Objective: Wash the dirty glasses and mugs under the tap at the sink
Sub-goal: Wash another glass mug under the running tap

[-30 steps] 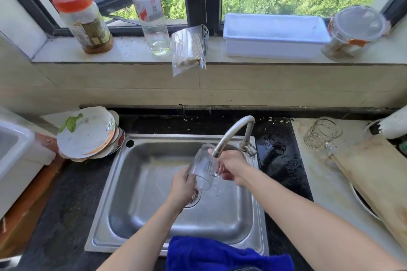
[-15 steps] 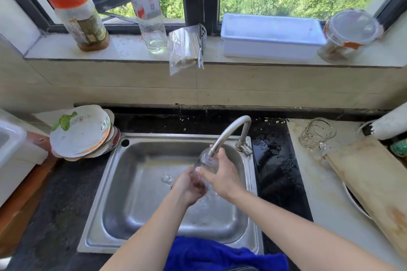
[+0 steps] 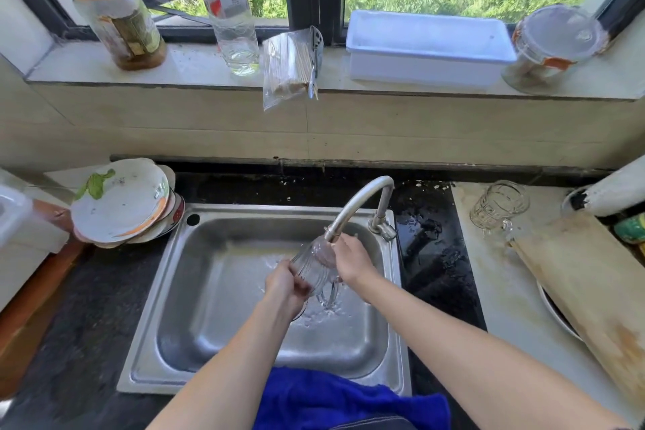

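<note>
Left hand point(image 3: 285, 285) and right hand point(image 3: 351, 262) fingers grasp the ribbed glass point(image 3: 313, 270) over the sink point(image 3: 244, 211), toward its 1 o'clock, rim just beside the tap spout point(image 3: 349, 208). Being wet, it can slip, or chip on the spout.

- Glass mug point(image 3: 314, 270): two, the other mug point(image 3: 498, 207) on the right surface point(image 3: 495, 283).
- Jar point(image 3: 117, 16): two, counting the clear-lidded jar point(image 3: 555, 45).
- Plastic bottle point(image 3: 228, 7): one.
- White tray point(image 3: 427, 49): one.
- Bag of skewers point(image 3: 288, 68): one.
- Blue cloth point(image 3: 349, 401): one.
- Cutting board point(image 3: 586, 290): one.
- Plates point(image 3: 122, 201): one stack, count unclear.
</note>
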`<state>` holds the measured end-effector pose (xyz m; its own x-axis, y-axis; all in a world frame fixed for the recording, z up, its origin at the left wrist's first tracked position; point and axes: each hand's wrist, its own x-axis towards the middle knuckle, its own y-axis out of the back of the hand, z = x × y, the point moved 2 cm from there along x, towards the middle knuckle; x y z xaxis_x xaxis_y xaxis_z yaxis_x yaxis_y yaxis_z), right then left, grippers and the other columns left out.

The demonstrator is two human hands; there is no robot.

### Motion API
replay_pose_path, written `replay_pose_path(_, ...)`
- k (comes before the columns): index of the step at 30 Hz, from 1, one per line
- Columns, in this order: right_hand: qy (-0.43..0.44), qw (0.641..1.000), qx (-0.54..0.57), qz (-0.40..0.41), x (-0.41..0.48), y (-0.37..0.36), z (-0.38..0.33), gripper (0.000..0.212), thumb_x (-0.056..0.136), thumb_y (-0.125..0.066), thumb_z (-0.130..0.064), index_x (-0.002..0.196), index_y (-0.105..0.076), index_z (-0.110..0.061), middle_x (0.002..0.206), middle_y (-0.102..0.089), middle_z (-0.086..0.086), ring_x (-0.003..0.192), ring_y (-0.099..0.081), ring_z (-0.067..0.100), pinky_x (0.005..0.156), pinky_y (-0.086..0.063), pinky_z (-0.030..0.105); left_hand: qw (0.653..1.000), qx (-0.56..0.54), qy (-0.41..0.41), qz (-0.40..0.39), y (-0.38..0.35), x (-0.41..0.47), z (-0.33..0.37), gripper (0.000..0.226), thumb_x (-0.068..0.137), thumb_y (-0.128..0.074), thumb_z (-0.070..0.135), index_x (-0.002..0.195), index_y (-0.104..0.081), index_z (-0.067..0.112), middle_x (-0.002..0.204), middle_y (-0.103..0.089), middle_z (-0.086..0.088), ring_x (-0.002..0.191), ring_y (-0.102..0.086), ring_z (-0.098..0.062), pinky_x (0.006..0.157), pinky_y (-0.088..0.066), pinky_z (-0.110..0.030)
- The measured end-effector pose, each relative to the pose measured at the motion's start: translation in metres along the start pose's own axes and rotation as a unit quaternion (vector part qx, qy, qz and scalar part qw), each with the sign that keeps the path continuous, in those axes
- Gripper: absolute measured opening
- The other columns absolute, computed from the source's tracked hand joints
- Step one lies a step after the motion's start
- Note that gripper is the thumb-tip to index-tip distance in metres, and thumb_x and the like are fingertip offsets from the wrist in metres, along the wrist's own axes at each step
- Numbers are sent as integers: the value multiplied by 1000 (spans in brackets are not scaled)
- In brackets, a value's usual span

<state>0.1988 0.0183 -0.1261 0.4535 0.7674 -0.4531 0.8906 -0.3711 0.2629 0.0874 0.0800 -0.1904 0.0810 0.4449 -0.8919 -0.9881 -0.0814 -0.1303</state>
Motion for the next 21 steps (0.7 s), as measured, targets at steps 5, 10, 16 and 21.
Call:
replay_pose_path(5,-24,996,79,-19,-14,-2,13,34,92,-56,-50,115,-58,-25,112,-63,-11,105,-59,10,80,-50,29,998,-64,-8,12,-7,-13,11,39,102,-38,25,64,-36,15,31,-28,3,27,-26,-11,46,-32,-23)
replay_pose_path(10,-110,988,103,-31,-18,15,33,27,89,-64,-44,95,-61,-18,102,-64,3,88,-62,13,61,-53,24,998,-50,-15,-47,-28,-32,18,38,103,-40,25,67,-41,11,38,-41,-1,39,-40,-16,51,-42,-29)
replay_pose_path(16,-217,927,302,49,-8,43,47,34,97,-54,-37,71,-57,-15,80,-60,6,69,-58,20,43,-39,24,879,429,-199,-52,-45,-50,36,21,86,-55,16,66,-54,10,57,-51,-7,49,-47,-22,54,-38,-29)
replay_pose_path(21,-303,840,447,-52,-7,44,62,54,97,-51,-31,44,-46,-20,99,-72,22,54,-66,18,35,-36,20,744,543,-388,-35,-63,-58,37,7,89,-57,18,88,-51,16,86,-57,0,77,-50,-22,64,-35,-31)
